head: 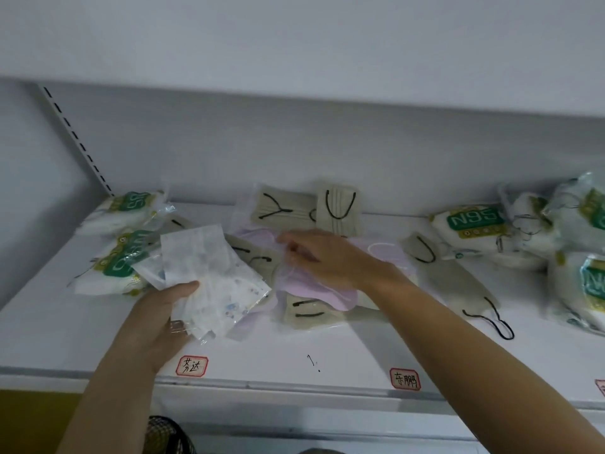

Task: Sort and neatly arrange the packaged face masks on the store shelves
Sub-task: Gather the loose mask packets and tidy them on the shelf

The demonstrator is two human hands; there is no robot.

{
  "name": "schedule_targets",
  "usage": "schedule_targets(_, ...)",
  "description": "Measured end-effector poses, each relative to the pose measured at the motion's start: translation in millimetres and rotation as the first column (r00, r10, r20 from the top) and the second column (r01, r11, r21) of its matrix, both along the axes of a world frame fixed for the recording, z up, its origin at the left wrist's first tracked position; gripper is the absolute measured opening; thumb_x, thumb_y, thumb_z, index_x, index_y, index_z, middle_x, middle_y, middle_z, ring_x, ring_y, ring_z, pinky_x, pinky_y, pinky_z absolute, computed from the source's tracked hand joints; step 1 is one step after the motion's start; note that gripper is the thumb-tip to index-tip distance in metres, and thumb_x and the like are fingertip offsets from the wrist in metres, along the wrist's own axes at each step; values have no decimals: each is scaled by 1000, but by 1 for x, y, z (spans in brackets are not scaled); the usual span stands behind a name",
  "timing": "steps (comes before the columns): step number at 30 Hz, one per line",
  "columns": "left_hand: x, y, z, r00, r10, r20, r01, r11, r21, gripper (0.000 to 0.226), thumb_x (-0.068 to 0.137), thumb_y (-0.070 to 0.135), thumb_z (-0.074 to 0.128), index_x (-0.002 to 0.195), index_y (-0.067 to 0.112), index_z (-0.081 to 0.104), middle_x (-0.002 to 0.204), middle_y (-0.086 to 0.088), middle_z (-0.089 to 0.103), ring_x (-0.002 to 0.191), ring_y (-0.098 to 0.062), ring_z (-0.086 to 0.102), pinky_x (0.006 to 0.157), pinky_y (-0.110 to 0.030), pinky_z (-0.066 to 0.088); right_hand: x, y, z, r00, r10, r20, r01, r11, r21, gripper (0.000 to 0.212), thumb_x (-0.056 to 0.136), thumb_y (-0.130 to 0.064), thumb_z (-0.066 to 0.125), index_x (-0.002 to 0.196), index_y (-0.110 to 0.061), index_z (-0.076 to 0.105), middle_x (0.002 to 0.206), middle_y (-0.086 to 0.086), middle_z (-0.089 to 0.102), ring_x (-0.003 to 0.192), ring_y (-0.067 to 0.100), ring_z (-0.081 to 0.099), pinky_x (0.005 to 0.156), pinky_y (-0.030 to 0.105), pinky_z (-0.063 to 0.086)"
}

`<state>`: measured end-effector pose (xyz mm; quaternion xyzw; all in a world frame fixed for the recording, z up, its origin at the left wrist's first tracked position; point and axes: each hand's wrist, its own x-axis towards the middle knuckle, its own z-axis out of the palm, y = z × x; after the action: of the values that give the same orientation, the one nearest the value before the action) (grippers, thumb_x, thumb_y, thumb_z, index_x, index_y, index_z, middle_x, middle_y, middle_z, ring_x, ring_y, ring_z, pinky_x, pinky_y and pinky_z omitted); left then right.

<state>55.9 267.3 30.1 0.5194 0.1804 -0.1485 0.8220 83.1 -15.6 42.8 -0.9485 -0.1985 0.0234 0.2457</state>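
White patterned mask packets (216,283) sit gathered in the left hand (163,309), gripped, while the right hand (322,260) pinches a pink packet (304,290) mid-shelf (360,348); sorting looks barely begun, with beige masks (307,208) and green N95 packs (471,224) scattered unaligned.

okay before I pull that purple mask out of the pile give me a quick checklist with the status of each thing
1. Left hand holds the white mask packs securely: ok.
2. Right hand is on the purple mask: ok.
3. Firm pinch on it: cannot tell, fingers blurred.
4. Purple mask free of others: not ok, beige masks overlap it.
5. Green N95 packs out of the way: ok, off to the sides.
6. Bare spot on the shelf in front: ok.
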Motion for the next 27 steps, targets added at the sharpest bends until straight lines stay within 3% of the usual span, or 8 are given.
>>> schedule_targets(3,2,0,-4,1000,1,19,-2,999,50,39,95,-2,58,126,20,68,117,-5,77,108,-29,73,89,-48,59,7,-27,-5,988,-153,15,153,988,-25,27,103,-35,43,94,-26,66,93,-6,68,87,20,63,81,38,50)
schedule_targets(5,5,-2,-2,999,13,47,-19,990,139,41,93,-2,62,125,24,68,118,-4,76,114,-31,70,98,-50,54,8,-54,-5,960,-281,14,281,954,-100,25,105,-27,45,92,-23,66,90,-5,66,85,21,62,75,34,46)
schedule_targets(9,7,-24,22,988,-18,155,-13,981,196,36,91,-8,61,114,17,70,97,-1,79,88,-22,77,67,-36,61,9,-59,-2,965,-263,0,258,944,-205,27,103,-17,49,109,-24,75,83,-10,64,83,18,65,70,29,44)
schedule_targets(11,10,-40,31,991,-46,128,33,994,106,21,84,-1,69,99,13,74,85,-6,76,79,-26,76,68,-39,61,12,-35,1,986,-168,8,167,967,-192,31,100,-14,52,115,-28,75,97,-5,72,89,18,66,76,30,49)
schedule_targets(16,10,-80,20,971,-239,-10,234,944,233,24,82,7,72,106,8,67,72,-3,71,65,-22,71,60,-33,56,25,-17,5,984,-174,36,178,962,-208,33,94,-16,59,64,-25,48,78,-2,61,76,22,57,64,30,38)
schedule_targets(18,8,-82,15,961,-275,4,261,914,310,27,84,4,69,109,13,65,87,-7,75,83,-28,74,76,-44,60,27,-26,1,976,-210,60,218,943,-250,21,91,-39,66,79,-21,62,96,5,69,96,27,64,77,34,48)
schedule_targets(21,15,-65,11,976,-219,15,195,896,399,26,82,3,69,103,17,61,98,-12,72,91,-34,71,89,-56,58,31,-41,-8,948,-319,-11,304,914,-268,77,69,-79,57,134,-37,61,144,1,55,136,25,49,112,44,42)
schedule_targets(27,25,-45,8,964,-264,36,225,879,421,27,89,-8,59,97,16,67,85,-10,75,74,-28,73,72,-39,57,42,-54,-24,801,-598,36,599,799,-54,51,95,-38,36,143,-34,55,145,18,54,140,37,42,115,45,36)
